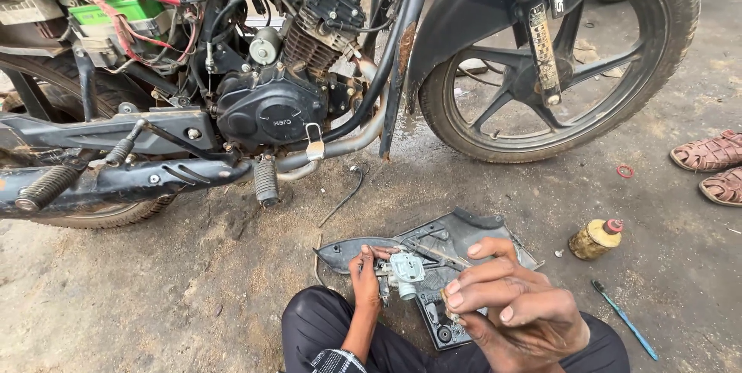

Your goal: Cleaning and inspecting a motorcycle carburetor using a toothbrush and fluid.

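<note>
L hand (365, 274) gripped small carb (405, 271); R hand (510, 303) pinched tiny part, fingers curled, over black side panel (464, 238) by motorbike (270, 102).

Carburetor (405, 272) held over side panel (464, 241) lying on ground before motorcycle (294, 102). Bottle (595, 238) right of panel; sandals (715, 166) farther right.

The person wears dark, near-black trousers (325, 327) with soft folds over both knees. At the left forearm sits a cuff (336, 361) of checked cloth in black and white. Both hands are bare, without gloves, rings or a watch. The left hand (365, 279) shows short nails; the right hand (519, 303) shows pale, trimmed nails and creased knuckles.
</note>
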